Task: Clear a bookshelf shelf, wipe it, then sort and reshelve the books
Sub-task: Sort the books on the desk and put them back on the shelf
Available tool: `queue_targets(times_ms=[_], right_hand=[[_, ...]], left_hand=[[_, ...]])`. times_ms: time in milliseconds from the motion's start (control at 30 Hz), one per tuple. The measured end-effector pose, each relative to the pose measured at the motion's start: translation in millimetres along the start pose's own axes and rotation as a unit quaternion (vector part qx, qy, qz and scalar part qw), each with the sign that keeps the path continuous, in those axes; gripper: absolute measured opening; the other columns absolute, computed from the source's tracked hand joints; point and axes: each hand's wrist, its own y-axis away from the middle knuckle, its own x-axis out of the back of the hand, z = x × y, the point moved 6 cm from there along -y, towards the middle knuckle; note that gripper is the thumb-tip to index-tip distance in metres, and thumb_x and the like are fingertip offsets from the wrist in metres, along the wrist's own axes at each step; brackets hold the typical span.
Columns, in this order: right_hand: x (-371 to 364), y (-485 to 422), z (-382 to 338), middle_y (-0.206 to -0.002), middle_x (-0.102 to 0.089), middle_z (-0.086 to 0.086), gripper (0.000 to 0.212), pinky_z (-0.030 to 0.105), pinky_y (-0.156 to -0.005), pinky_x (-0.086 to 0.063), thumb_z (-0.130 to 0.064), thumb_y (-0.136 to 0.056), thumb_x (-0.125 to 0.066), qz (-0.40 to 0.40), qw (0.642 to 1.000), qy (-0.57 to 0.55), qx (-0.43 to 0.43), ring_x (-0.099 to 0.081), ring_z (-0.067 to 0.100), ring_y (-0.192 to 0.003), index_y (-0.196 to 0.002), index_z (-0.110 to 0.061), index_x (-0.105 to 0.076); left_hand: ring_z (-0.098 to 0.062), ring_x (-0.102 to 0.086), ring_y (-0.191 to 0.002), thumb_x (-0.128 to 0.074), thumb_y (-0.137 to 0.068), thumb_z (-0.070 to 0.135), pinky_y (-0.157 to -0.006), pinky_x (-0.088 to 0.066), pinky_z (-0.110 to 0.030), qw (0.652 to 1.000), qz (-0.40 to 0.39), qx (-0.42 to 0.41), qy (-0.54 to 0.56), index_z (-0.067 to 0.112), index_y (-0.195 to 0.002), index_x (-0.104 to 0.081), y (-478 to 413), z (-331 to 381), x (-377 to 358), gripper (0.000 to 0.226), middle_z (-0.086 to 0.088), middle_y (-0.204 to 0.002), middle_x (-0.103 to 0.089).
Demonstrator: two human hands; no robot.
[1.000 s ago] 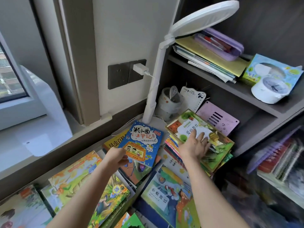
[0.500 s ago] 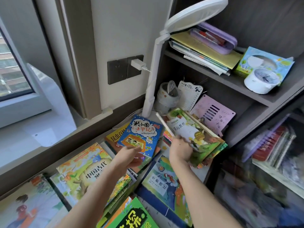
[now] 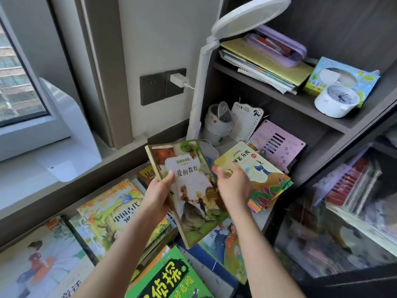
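Sorting looks to be the step in hand, judging by how the books lie. Far left of the white lamp stem [image 3: 199,87] and lower in view, large picture books [image 3: 111,214] lie flat in overlapping piles, with a green-covered book [image 3: 169,276] nearest the camera; that suggests the clearing is largely done. Whether any shelf has been wiped I cannot tell, since no cloth shows. Just below the lamp stem's foot, the left hand [image 3: 156,196] grips the left edge of a raised book with a cream title panel [image 3: 193,190], thumb on the cover and fingers hidden beneath it, so the book tilts face-up above the piles. Below and slightly right of the lamp stem, the right hand [image 3: 234,186] sits at that book's right edge with fingers loosely curled; whether it touches the raised book or the one beneath I cannot tell. Under it, right of the lamp stem's foot, a yellow-covered book [image 3: 257,168] tops a short stack. Further right of the lamp stem the bookshelf [image 3: 279,95] holds a cup of tape rolls [image 3: 219,123] and a pink board [image 3: 279,145] in its lower bay, and papers, a purple pencil case [image 3: 277,46] and a white clock [image 3: 335,100] above. Reshelving seems yet to start: most books lie outside the shelf.
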Motion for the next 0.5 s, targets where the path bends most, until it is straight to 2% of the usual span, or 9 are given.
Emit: queue_targets(times_ms=[33,67,133,167,233,300,400,500], right_hand=[[-2.3,-16.5,18.1,-0.125,-0.06,0.008,0.041,0.034,-0.093,-0.043,-0.04,-0.093,-0.053,0.013,0.996,0.07,-0.053,-0.056,0.029,-0.112,-0.126,-0.016,-0.052],[-7.7,-30.1,35.2,-0.143,-0.046,0.016,0.056,0.044,-0.108,-0.033,-0.041,-0.09,-0.057,-0.007,0.986,0.133,-0.098,-0.045,0.035,-0.128,-0.138,-0.016,-0.04],[-27.6,-44.8,61.4,-0.155,-0.021,0.022,0.074,0.053,-0.117,-0.013,-0.041,-0.088,-0.06,-0.072,0.966,0.205,-0.142,-0.022,0.041,-0.141,-0.148,-0.019,-0.022],[-37.6,-45.9,70.7,-0.155,-0.019,0.022,0.071,0.054,-0.116,-0.015,-0.036,-0.089,-0.058,-0.085,0.96,0.226,-0.143,-0.02,0.042,-0.141,-0.147,-0.02,-0.021],[-45.4,-46.3,79.1,-0.147,-0.03,0.022,0.05,0.05,-0.106,-0.034,-0.019,-0.092,-0.05,-0.052,0.959,0.252,-0.116,-0.031,0.042,-0.133,-0.14,-0.017,-0.034],[-38.6,-44.2,73.0,-0.13,-0.049,0.021,0.035,0.04,-0.087,-0.046,-0.009,-0.095,-0.04,0.014,0.964,0.251,-0.081,-0.048,0.039,-0.117,-0.13,-0.011,-0.048],[-22.3,-33.1,41.3,-0.105,-0.067,0.014,0.026,0.03,-0.062,-0.043,-0.01,-0.1,-0.038,0.016,0.972,0.219,-0.08,-0.064,0.03,-0.092,-0.118,-0.011,-0.058],[-7.3,0.8,-22.4,-0.094,-0.068,0.009,0.019,0.028,-0.057,-0.044,-0.018,-0.102,-0.04,-0.006,0.973,0.231,0.005,-0.064,0.027,-0.079,-0.114,-0.014,-0.055]], left_hand=[[-0.016,-0.071,-0.074,-0.048,-0.1,0.021,-0.065,-0.052,-0.034,1.0,-0.001,-0.004,0.003,0.016,-0.099,-0.062,0.9,2.3,3.0,0.015,0.0,-0.082,-0.075],[-0.017,-0.071,-0.078,-0.048,-0.1,0.022,-0.066,-0.053,-0.035,1.0,0.001,-0.007,0.007,0.017,-0.1,-0.062,1.8,4.5,6.4,0.015,0.0,-0.086,-0.075],[-0.02,-0.069,-0.087,-0.048,-0.1,0.023,-0.069,-0.053,-0.036,1.0,0.019,-0.011,0.014,0.018,-0.102,-0.06,3.1,6.9,17.7,0.013,-0.003,-0.096,-0.072],[-0.022,-0.068,-0.089,-0.048,-0.1,0.023,-0.07,-0.052,-0.036,0.999,0.027,-0.01,0.017,0.019,-0.101,-0.059,3.7,5.9,24.2,0.012,-0.004,-0.099,-0.071],[-0.022,-0.067,-0.09,-0.048,-0.1,0.023,-0.069,-0.052,-0.036,0.999,0.043,-0.007,0.014,0.02,-0.1,-0.059,4.5,2.6,37.3,0.011,-0.005,-0.1,-0.07],[-0.023,-0.066,-0.09,-0.047,-0.1,0.023,-0.071,-0.052,-0.037,0.999,0.05,-0.005,0.01,0.02,-0.099,-0.058,4.8,-0.8,47.8,0.011,-0.006,-0.101,-0.069],[-0.023,-0.066,-0.091,-0.046,-0.1,0.025,-0.07,-0.052,-0.036,0.999,0.05,0.002,0.009,0.016,-0.108,-0.057,2.9,-8.4,54.5,0.016,-0.008,-0.105,-0.068],[-0.017,-0.068,-0.083,-0.045,-0.1,0.031,-0.06,-0.054,-0.03,0.999,0.043,0.008,0.0,0.015,-0.115,-0.054,0.3,-14.3,46.8,0.024,-0.004,-0.1,-0.07]])
